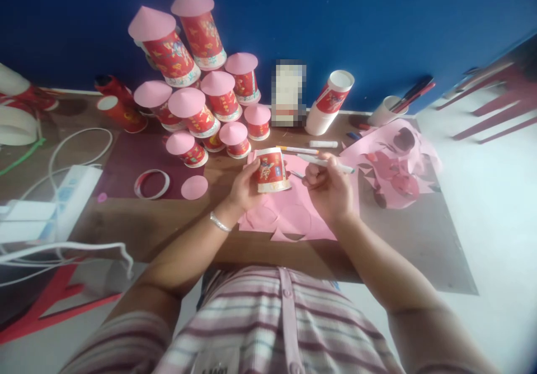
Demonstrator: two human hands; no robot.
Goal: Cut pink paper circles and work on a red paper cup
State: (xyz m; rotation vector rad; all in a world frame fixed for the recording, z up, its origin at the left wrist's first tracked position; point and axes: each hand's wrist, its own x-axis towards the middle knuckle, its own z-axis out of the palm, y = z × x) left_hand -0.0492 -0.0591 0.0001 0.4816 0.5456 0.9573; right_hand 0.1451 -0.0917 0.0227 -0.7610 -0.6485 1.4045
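Note:
My left hand (244, 188) is closed around a red patterned paper cup (272, 170), held upside down on a pink paper sheet (293, 217) with circles drawn and cut out of it. My right hand (329, 188) grips a white marker pen (325, 163) just to the right of the cup, its tip pointing left toward the cup. A bracelet shows on my left wrist.
Several red cups with pink cone lids (197, 99) are stacked at the back against the blue wall. A loose pink paper disc (194, 187), a tape ring (151, 183), a stack of plain cups (329, 102), pink paper scraps (392, 164), a glue stick (323, 144) and a white power strip (73, 192) with cables lie around.

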